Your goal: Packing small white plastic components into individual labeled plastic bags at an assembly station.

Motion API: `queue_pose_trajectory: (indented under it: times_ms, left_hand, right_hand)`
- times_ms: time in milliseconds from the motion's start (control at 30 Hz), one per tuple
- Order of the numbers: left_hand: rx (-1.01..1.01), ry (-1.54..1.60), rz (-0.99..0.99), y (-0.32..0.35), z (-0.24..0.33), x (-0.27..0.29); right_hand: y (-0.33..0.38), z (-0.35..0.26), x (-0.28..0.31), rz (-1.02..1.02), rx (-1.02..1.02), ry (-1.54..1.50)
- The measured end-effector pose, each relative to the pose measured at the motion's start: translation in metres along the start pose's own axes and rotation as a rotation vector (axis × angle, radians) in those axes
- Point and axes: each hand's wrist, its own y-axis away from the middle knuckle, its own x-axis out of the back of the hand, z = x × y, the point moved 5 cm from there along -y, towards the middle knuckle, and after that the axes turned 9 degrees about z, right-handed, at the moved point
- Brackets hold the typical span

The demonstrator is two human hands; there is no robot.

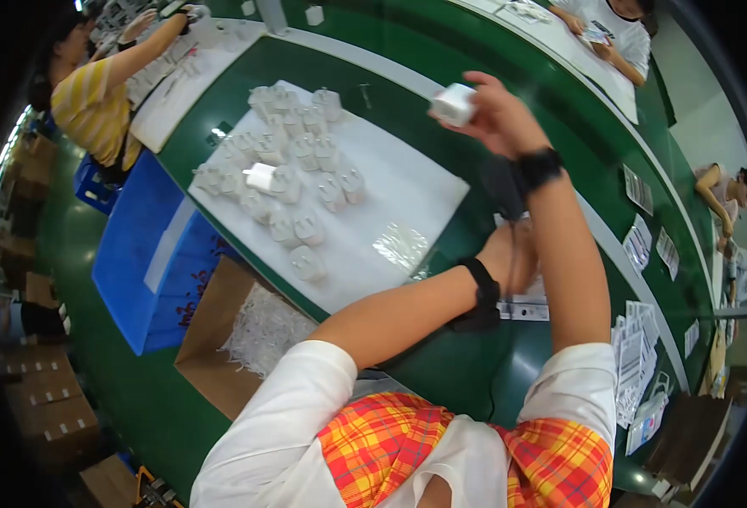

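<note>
My right hand (500, 114) is raised at the upper right, its fingers closed around a white plug-in charger (454, 104). Passing beneath my right forearm, my left hand (513, 254) is partly hidden and blurred, so its fingers cannot be made out. It is close to some white printed sheets (526, 306). Several white chargers (305, 229) with metal prongs stand grouped on a white foam sheet (428, 182), left of my hands. One brighter charger (261, 176) lies on its side among them. Clear plastic film (400, 245) rests near the sheet's right corner.
A cardboard box (204, 339) of clear plastic pieces and a blue bin (132, 271) stand left of the green table (365, 93). Printed cards and white cut-out sheets (636, 347) lie at right. Co-workers sit at upper left (94, 93), upper right (623, 38) and far right.
</note>
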Motion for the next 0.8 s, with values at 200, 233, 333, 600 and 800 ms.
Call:
queue_pose_trajectory:
  times_ms: [200, 233, 333, 600, 800]
  left_hand:
    - [0.042, 0.006, -0.335, -0.005, 0.009, 0.014]
    - [0.017, -0.014, -0.262, -0.006, 0.010, 0.014]
    - [0.042, -0.022, -0.284, -0.005, 0.000, 0.014]
    - [0.236, -0.004, -0.389, -0.006, -0.010, 0.012]
    - [0.046, -0.237, -0.402, -0.002, 0.013, 0.017]
  right_hand:
    - [0.134, -0.002, 0.124, 0.140, 0.116, 0.112]
    - [0.153, 0.001, 0.130, 0.176, 0.131, 0.225]
    - [0.190, 0.016, 0.134, 0.243, 0.147, 0.428]
    - [0.238, 0.026, 0.108, 0.230, 0.581, 1.470]
    - [0.215, 0.037, 0.120, 0.434, 0.433, 1.284]
